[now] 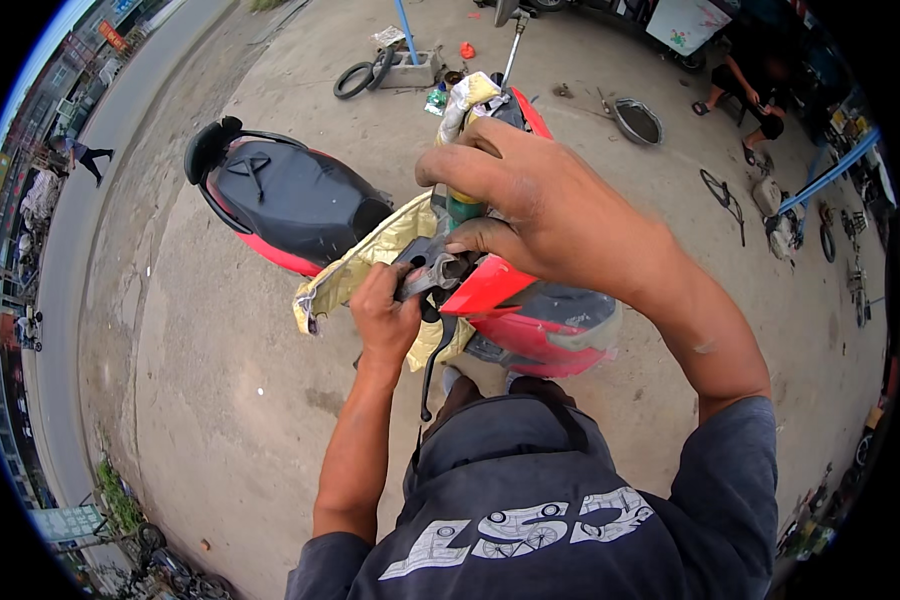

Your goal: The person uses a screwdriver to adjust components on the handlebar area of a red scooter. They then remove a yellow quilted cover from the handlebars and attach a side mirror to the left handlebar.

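Beside one red panel (485, 287): one grey metal fitting (432, 276), your left hand (385, 312) closed on it; one black lever (444, 340) below; your right hand (525, 200) half-curled about one green object (463, 207), grip uncertain. Beyond: two tyres (339, 90), one basin (620, 122).

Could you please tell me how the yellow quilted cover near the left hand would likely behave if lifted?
The yellow quilted cover would probably be floppy, since its edges bend and crease. Its padded, fabric-like look suggests it is fairly light for its size.
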`<state>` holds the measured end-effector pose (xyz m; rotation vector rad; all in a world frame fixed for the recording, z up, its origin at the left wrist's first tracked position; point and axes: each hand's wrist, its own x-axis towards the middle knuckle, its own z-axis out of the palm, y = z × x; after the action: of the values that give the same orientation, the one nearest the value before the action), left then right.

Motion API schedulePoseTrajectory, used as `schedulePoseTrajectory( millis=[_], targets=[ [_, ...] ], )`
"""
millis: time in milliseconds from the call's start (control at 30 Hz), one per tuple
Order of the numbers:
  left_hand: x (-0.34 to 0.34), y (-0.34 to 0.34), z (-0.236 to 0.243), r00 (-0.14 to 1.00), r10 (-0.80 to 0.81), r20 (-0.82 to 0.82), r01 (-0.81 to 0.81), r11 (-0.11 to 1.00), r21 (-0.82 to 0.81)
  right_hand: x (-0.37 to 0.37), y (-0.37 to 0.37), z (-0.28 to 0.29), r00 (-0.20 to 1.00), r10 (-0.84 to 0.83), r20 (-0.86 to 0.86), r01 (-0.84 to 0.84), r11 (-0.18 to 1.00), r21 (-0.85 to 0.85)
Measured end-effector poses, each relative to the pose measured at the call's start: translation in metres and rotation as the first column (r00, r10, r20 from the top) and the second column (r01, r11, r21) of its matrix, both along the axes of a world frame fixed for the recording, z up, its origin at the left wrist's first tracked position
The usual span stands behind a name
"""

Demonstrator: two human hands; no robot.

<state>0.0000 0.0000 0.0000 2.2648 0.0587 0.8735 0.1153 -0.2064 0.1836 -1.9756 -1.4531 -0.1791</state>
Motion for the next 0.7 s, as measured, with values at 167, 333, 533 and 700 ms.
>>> schedulePoseTrajectory(
  millis=[167,333,533,700],
  targets=[
    [0.006,-0.023,-0.006,1.0,-0.017,0.003,0.017,1.0,-0.009,-0.02,-0.026,-0.004,0.986,-0.165,0.026,0.165,0.986,0.011],
    [0.005,0.009,0.003,0.999,-0.036,0.019,0.035,0.999,0.035,-0.02,-0.027,-0.026,0.986,-0.162,-0.042,0.167,0.973,0.162],
    [-0.002,-0.006,-0.011,0.999,-0.034,-0.007,0.034,0.999,0.013,-0.03,-0.042,-0.037,0.935,-0.293,-0.2,0.328,0.929,0.171],
    [0.002,0.005,-0.021,0.999,-0.047,0.004,0.047,0.998,0.033,-0.034,-0.018,-0.034,0.945,-0.288,-0.157,0.311,0.937,0.156]
  ],
)
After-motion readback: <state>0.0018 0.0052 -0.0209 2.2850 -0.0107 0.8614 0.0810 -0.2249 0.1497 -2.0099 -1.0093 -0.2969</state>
